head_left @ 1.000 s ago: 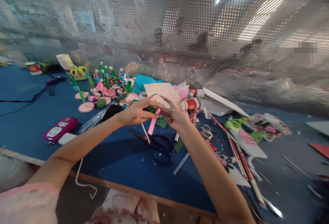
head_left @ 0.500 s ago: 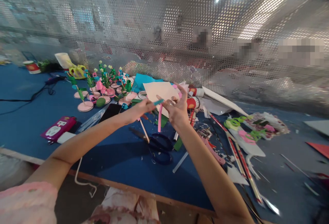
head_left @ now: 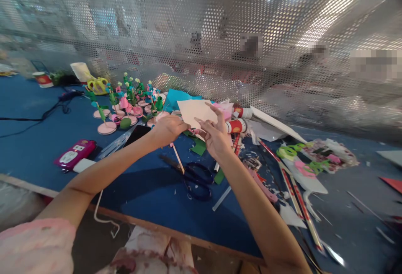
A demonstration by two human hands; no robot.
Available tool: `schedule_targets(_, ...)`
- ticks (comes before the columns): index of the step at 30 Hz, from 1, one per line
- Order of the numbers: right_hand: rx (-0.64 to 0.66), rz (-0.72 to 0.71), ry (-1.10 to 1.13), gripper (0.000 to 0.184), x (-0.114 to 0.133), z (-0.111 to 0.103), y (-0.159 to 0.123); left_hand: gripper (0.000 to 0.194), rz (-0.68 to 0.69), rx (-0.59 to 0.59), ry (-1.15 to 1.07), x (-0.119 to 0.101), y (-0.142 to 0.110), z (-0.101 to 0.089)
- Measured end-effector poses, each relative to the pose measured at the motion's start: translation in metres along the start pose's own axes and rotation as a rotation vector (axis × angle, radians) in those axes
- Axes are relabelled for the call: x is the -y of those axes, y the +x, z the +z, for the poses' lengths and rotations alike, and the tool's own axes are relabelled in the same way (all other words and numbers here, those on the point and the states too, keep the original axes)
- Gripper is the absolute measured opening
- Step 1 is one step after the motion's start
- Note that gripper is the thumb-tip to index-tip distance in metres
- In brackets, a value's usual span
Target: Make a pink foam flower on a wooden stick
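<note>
Pink strip: it is up in the air between the fingertips of both hands, a small pink strip (head_left: 195,131) held in front of a cream sheet (head_left: 192,111).
Right hand: thumb and forefinger of the right hand (head_left: 217,139) pinch the strip, the other fingers raised and spread.
Left hand: the left hand (head_left: 169,131) has its fingers bunched at the strip's other side; whether they grip it or only touch it, I can't tell from here.
Tearing or creasing: seems a fair risk to me, should the two hands pull unevenly on something so slight.
Dropping: a loosened pinch could let it fall towards the green paper (head_left: 198,147) below, where it might get muddled with the scraps.
Scissors: the scissors (head_left: 186,174) lie near, below the hands; a low wrist could knock them and shift the pink-tipped stick (head_left: 178,159) whose lower end meets them.
Strip's look: bright pink, narrow, apparently paper; mostly covered by fingers, so its exact shape is unclear.
Paper flowers: a cluster of paper flowers (head_left: 124,101) stands left, well apart from the strip.
</note>
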State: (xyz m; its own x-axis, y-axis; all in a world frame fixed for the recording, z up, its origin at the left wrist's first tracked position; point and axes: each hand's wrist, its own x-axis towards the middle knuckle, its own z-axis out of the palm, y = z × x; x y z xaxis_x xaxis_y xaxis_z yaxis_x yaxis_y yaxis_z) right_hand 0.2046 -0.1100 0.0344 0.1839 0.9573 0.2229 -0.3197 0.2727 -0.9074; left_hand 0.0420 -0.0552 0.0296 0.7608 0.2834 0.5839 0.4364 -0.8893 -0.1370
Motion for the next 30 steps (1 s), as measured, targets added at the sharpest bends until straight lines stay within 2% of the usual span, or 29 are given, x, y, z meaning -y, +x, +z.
schedule_targets(2, 0.058, -0.011, -0.039, 0.060, -0.001, 0.002, -0.002, 0.024, 0.109, -0.105, 0.072, 0.007, -0.001, -0.001)
schedule_targets(4, 0.122, -0.027, -0.069, 0.062, -0.001, 0.003, -0.004, 0.024, 0.150, -0.169, 0.058, 0.010, -0.002, -0.002)
schedule_targets(8, 0.197, 0.007, -0.069, 0.059, 0.000, 0.005, -0.007, 0.021, 0.095, -0.133, -0.082, 0.009, -0.006, -0.005)
schedule_targets(13, 0.227, 0.147, -0.005, 0.054, 0.005, 0.007, -0.010, 0.015, -0.024, -0.114, -0.411, 0.005, -0.012, -0.008)
schedule_targets(15, 0.233, 0.180, 0.029, 0.052, 0.008, 0.008, -0.012, 0.015, -0.042, -0.119, -0.449, 0.004, -0.013, -0.006)
schedule_targets(18, 0.239, 0.189, 0.045, 0.051, 0.010, 0.008, -0.013, 0.016, 0.040, -0.146, -0.345, 0.003, -0.014, -0.002)
schedule_targets(21, 0.232, 0.176, 0.046, 0.050, 0.010, 0.007, -0.013, 0.016, 0.112, -0.244, -0.228, 0.004, -0.014, 0.006)
schedule_targets(24, 0.176, 0.170, 0.067, 0.047, 0.009, 0.006, -0.012, 0.014, 0.052, -0.372, -0.221, 0.003, -0.014, 0.015)
schedule_targets(27, 0.143, 0.166, 0.077, 0.045, 0.008, 0.005, -0.011, 0.029, -0.028, -0.519, -0.268, 0.000, -0.014, 0.021)
schedule_targets(28, 0.129, 0.159, 0.076, 0.045, 0.008, 0.004, -0.010, 0.036, -0.050, -0.539, -0.294, -0.002, -0.014, 0.021)
schedule_targets(30, 0.088, 0.136, 0.082, 0.045, 0.008, 0.003, -0.008, 0.044, -0.089, -0.499, -0.370, -0.007, -0.013, 0.021)
